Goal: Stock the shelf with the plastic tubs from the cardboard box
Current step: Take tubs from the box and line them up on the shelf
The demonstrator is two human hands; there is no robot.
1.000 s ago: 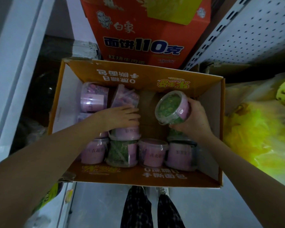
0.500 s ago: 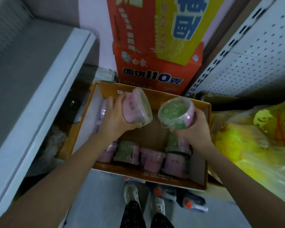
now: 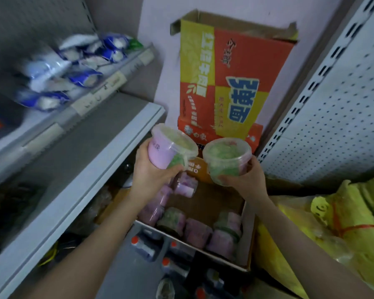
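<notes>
left hand point(image 3: 151, 170) wraps the pink tub point(image 3: 167, 151), right hand point(image 3: 245, 180) curls under the green tub point(image 3: 226, 161), both tilted above the cardboard box point(image 3: 248, 231); best to level them, swing left, set each upright on the grey shelf point(image 3: 91, 152).

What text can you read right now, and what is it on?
"弹面", big blue, sideways: tall red-and-yellow carton.
"红烧牛肉面", sideways: same carton.
"白象": red carton below it.
Blurred, unreadable: pink label on the plastic tub in the left hand.
Blurred, unreadable: shelf price tags.
Mostly hidden, unreadable: print on the cardboard box wall.
</notes>
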